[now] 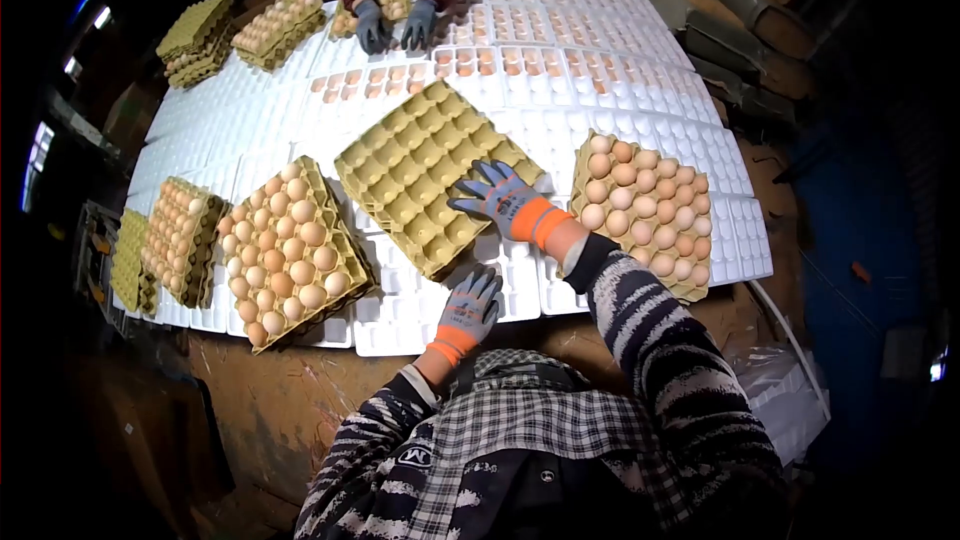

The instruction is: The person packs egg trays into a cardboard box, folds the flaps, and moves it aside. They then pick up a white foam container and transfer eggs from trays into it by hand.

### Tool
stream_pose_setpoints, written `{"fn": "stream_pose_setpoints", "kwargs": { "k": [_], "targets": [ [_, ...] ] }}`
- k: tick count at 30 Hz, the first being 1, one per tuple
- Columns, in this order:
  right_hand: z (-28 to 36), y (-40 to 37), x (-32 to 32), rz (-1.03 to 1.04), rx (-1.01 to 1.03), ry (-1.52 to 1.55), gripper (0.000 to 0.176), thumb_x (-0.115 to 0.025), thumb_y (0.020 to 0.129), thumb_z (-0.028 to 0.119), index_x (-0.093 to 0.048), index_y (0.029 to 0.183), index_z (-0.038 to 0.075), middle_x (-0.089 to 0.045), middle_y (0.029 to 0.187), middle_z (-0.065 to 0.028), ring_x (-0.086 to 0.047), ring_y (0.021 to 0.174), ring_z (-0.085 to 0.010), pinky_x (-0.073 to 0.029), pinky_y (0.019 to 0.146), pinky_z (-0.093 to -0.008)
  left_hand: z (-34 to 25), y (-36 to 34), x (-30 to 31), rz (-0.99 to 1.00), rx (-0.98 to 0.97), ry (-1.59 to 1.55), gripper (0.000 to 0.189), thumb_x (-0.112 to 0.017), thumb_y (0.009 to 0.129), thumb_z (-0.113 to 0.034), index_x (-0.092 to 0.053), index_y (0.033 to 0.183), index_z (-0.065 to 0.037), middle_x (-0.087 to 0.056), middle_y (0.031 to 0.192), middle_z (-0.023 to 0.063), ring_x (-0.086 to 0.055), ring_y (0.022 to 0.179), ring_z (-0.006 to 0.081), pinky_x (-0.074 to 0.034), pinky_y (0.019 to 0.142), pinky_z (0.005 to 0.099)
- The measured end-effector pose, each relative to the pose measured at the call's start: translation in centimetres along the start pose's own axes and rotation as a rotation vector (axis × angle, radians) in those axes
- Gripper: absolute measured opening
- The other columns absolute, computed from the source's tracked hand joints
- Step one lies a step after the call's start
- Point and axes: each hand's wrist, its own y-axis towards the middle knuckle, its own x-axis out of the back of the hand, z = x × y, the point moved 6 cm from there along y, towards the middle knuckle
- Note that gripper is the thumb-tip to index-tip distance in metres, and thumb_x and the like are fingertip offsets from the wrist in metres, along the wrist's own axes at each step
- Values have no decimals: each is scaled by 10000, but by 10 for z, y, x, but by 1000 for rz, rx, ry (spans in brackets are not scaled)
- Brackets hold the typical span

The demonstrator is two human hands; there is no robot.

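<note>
An empty olive egg tray point(405, 165) lies at an angle over white plastic trays in the middle of the head view. My right hand point(510, 202), in a grey glove with an orange cuff, rests on its right side with fingers spread over the cells. Whether the thumb hooks under the rim is hidden. My left hand point(470, 312), gloved alike, is near the tray's lower corner, fingers stretched out, holding nothing. To the left stands a stack of trays topped with brown eggs point(285, 250). At the right is another full egg tray point(645, 205).
White plastic trays point(640, 105) cover the table, several cells holding eggs. Across it, a person's gloved hands point(395, 25) are at an egg tray. More stacks point(180, 240) stand at the left, with others point(195, 40) at the back left. Rolled material point(745, 15) lies at the far right.
</note>
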Motion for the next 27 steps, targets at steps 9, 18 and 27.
{"fn": "stream_pose_setpoints", "kwargs": {
  "k": [9,18,27],
  "targets": [
    [4,-111,60,-275,-329,286,541,-594,885,262,-452,1404,211,-464,1412,-94,-446,1279,-318,-343,1078,-441,-10,9,23,-78,-74,-131,538,-628,843,-195,-520,1358,-81,-502,1385,164,-437,1293,381,-368,1068,474],
    [-27,-225,54,4,-741,183,440,-753,763,270,-621,1166,152,-589,1197,-72,-568,1096,-271,-467,934,-410,-108,146,83,31,-303,-183,592,-763,746,-237,-568,1293,-120,-595,1235,103,-571,1073,314,-434,938,413],
    [-77,-258,46,-591,-846,958,451,-746,752,159,-601,1175,101,-621,1090,-116,-619,985,-266,-516,883,-361,-76,192,68,16,-114,-696,477,-708,720,-118,-577,1178,-104,-521,1141,149,-537,1066,348,-455,942,392]
  ]
}}
